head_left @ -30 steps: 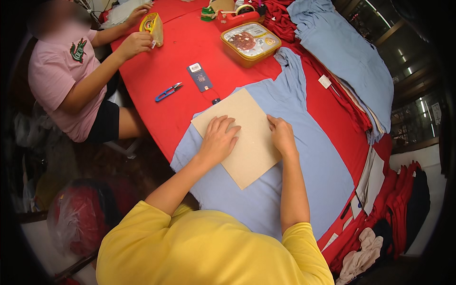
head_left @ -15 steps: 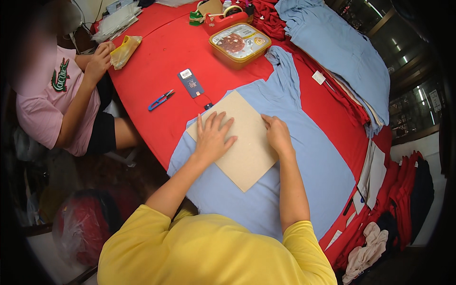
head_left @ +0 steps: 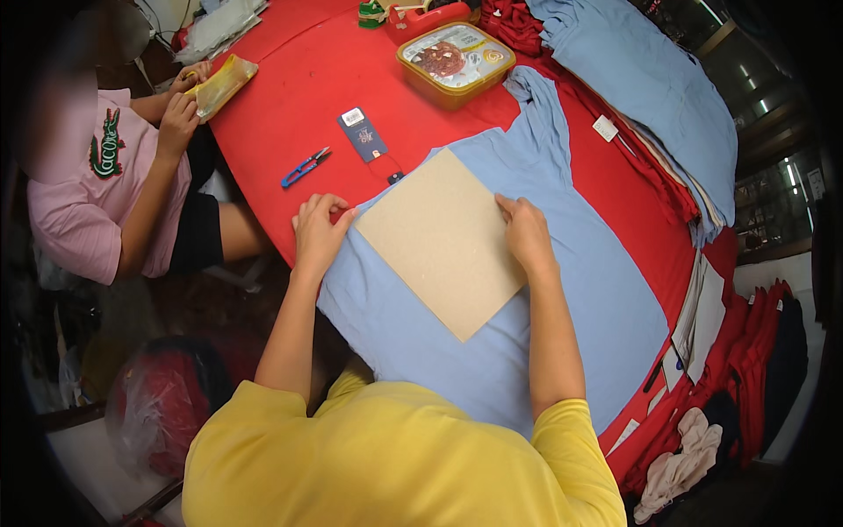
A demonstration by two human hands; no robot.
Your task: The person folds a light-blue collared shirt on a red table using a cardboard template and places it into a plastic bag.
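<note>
Person's L hand (head_left: pixel 320 233), palm down w/ fingers curved, sits at the L edge of a pale blue shirt (head_left: pixel 597 281); thumb & index are close together just beside the L corner of a beige cardboard sheet (head_left: pixel 443 246). Can't tell if they pinch any cloth. R hand (head_left: pixel 529 237) is at the sheet's R corner, fingers bent over the edge; can't tell if it grips or just presses. Sheet lies flat on the shirt, turned like a diamond, 1 corner pointing twd the person, who wears a yellow top (head_left: pixel 404 457). Shirt is spread on a red-covered table (head_left: pixel 290 79).

Beyond the L hand: blue-handled snips (head_left: pixel 304 169) & a navy hang tag (head_left: pixel 363 136), its cord ending near the shirt's edge. Farther up, a lidded amber tub (head_left: pixel 452 83). Upper R: stack of blue garments (head_left: pixel 641 97). Lower R: red garments (head_left: pixel 755 378), hanging. Far L: seated co-worker in a pink top (head_left: pixel 70 206), both hands (head_left: pixel 178 123) on a yellow pouch (head_left: pixel 224 88).
</note>
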